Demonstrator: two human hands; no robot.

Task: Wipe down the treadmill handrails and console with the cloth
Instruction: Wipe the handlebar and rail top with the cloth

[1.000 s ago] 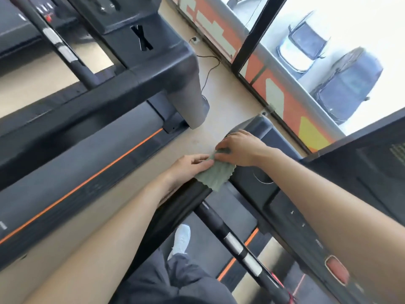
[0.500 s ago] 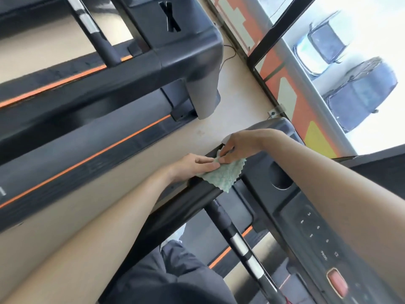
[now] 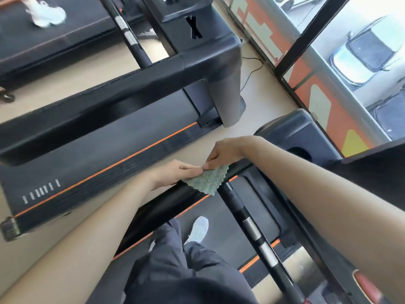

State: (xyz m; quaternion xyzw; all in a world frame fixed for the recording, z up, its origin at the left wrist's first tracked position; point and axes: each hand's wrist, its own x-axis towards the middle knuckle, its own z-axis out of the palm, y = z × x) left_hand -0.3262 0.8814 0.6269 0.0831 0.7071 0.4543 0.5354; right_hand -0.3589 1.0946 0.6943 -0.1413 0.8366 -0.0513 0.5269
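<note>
Cloth slid down the handrail, away from the cup holder. It had sat just beside the holder and ended well apart from it. Right hand lifted from lying flat over the cloth and pinched its upper edge with the fingertips. Left hand moved along with the cloth. View swung, and a white shoe on the far treadmill came into frame.
</note>
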